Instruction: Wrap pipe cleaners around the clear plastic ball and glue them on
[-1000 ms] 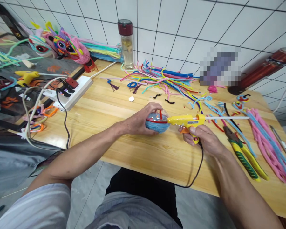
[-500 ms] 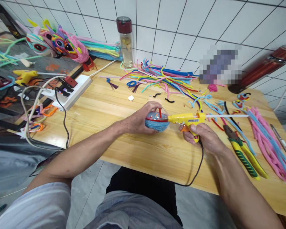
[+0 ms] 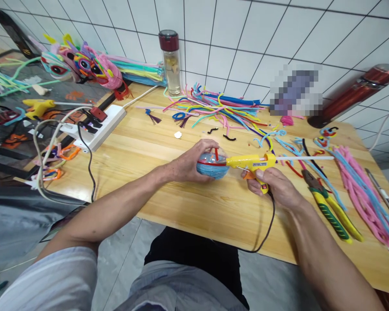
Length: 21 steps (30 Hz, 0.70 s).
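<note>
In the head view, my only feed, I locate the ball (image 3: 212,172) at the centre of the frame, above the front part of the table (image 3: 168,211). Its lower half is wrapped in blue cord; its upper half is clear, with a red strip (image 3: 216,154) upright on it. My left hand (image 3: 196,160) grasps the ball from its left side, fingers curved around it. My right hand (image 3: 275,183), right of centre, is clenched on the handle of a yellow glue gun (image 3: 251,162); I cannot tell how far the orange trigger (image 3: 249,174) is pressed. Governing relation: the gun's long axis runs nearly level across the frame, nozzle leftward, meeting the ball's right edge near its red band. I cannot confirm nozzle contact. The left hand is nearer, touching the ball; the right hand stands apart, the gun spanning between. A white glue stick (image 3: 304,158) projects rightward from the gun's rear, above the pliers (image 3: 330,211) at right of frame.
</note>
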{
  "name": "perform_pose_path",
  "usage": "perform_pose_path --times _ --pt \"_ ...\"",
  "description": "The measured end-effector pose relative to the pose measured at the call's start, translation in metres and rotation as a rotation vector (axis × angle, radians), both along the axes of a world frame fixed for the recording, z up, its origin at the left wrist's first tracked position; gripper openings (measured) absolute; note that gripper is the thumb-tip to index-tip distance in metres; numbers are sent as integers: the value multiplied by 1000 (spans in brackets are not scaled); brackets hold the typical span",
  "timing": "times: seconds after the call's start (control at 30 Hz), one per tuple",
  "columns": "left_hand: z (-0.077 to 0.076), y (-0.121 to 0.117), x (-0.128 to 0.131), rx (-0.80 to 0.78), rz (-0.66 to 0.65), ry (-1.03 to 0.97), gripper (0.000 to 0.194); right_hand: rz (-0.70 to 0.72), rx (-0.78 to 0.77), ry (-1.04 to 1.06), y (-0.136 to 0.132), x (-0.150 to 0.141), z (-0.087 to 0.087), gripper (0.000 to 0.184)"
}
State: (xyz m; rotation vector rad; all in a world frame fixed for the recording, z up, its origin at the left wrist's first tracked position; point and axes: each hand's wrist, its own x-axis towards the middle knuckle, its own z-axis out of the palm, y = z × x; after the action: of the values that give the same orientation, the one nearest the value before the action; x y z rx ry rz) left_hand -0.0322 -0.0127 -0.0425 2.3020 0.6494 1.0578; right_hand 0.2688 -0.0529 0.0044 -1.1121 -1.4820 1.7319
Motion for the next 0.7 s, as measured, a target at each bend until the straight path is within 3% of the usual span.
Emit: perform_pose_path --times 0.7 --pt "-3 1 0 -29 -2 -15 95 -56 -3 -5 -1 3 -3 45"
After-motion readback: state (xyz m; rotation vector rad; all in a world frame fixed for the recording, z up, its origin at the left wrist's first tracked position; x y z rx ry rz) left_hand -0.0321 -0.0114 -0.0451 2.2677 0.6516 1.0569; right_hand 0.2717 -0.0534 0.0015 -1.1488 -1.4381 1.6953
